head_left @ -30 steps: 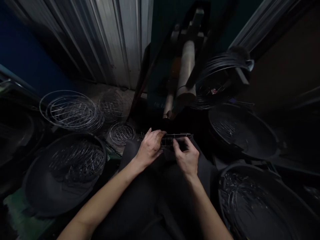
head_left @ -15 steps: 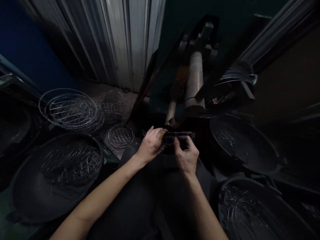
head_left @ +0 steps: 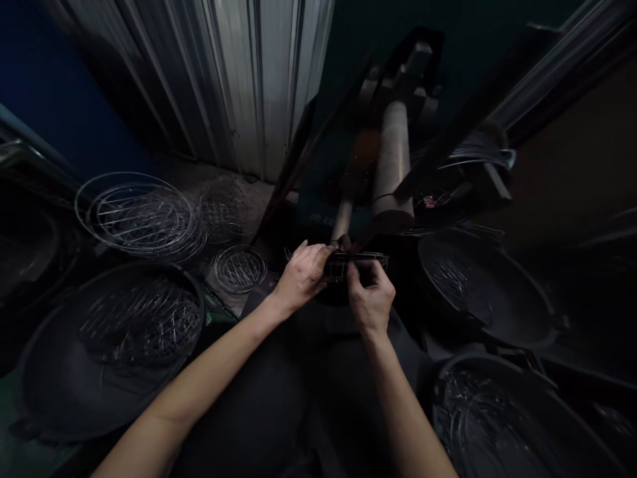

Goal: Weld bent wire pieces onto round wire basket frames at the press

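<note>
A small wire basket (head_left: 367,260) is held between both my hands, just below the metal roller (head_left: 391,166) of a machine. My left hand (head_left: 301,277) grips the basket's left end, fingers curled round the wires. My right hand (head_left: 370,296) pinches its near rim with thumb and fingers. The light is dim and the basket's far side is hard to make out. My dark-clothed lap lies under the hands.
Round wire baskets (head_left: 137,214) lie stacked on the floor at the left, with a smaller one (head_left: 240,267) nearer. Black tubs of wire parts stand at the left (head_left: 60,392), right (head_left: 522,318) and lower right (head_left: 562,405). A corrugated metal wall (head_left: 239,79) rises behind.
Both hands have lifted the wire basket slightly up and forward, closer to the machine's roller. The view has tilted a little.
</note>
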`<state>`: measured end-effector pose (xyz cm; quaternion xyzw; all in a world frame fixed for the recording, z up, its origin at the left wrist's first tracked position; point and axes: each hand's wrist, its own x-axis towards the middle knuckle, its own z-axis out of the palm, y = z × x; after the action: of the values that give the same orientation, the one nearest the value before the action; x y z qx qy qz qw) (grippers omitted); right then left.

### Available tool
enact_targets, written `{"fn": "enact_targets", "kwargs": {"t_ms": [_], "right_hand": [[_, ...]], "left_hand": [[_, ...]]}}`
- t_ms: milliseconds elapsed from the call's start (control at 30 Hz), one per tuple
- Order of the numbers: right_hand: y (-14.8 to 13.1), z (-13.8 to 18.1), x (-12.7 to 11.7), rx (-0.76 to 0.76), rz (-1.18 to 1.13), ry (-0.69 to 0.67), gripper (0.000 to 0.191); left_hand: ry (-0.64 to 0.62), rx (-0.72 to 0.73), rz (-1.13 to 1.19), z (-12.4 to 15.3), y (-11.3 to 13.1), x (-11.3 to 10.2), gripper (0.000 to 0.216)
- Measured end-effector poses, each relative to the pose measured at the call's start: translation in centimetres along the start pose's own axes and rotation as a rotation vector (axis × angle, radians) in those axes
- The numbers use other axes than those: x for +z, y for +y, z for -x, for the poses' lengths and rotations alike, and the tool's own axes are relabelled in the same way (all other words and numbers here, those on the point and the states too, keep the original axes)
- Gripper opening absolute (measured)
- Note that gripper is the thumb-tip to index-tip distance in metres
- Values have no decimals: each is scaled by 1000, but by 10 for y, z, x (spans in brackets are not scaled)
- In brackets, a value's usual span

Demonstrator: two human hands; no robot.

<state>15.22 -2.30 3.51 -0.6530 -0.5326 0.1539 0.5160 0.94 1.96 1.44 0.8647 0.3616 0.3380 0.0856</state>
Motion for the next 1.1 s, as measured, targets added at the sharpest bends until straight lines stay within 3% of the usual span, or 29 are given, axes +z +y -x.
{"fn": "enact_targets", "kwargs": {"t_ms": [433, 533, 600, 667, 767, 833, 900, 967, 1100], "right_hand": [[-8, 1, -1, -59, 92, 4, 18], [-13, 10, -25, -22, 81, -34, 26], [-4, 26, -57, 26, 126, 1, 33], [22, 45, -101, 86, 280, 103, 34], [88, 75, -168, 377, 621, 191, 38], [136, 96, -199, 603, 873, 84, 40], [175, 117, -214, 752, 994, -165, 39], [201, 133, -214, 804, 991, -323, 35], [221, 145, -203, 777, 938, -326, 28]], "left_hand": [[30, -23, -73, -3, -1, 4, 50], [13, -39, -78, -3, 1, 0, 54], [-10, -47, -51, 1, 4, -6, 56], [-45, -74, -2, 9, 12, -13, 55], [-138, -146, 76, 21, 29, -17, 54], [-248, -184, 103, 27, 40, -12, 57], [-369, -193, 106, 31, 49, -4, 60], [-449, -174, 97, 34, 52, 3, 63], [-463, -118, 94, 49, 50, 7, 96]]}}
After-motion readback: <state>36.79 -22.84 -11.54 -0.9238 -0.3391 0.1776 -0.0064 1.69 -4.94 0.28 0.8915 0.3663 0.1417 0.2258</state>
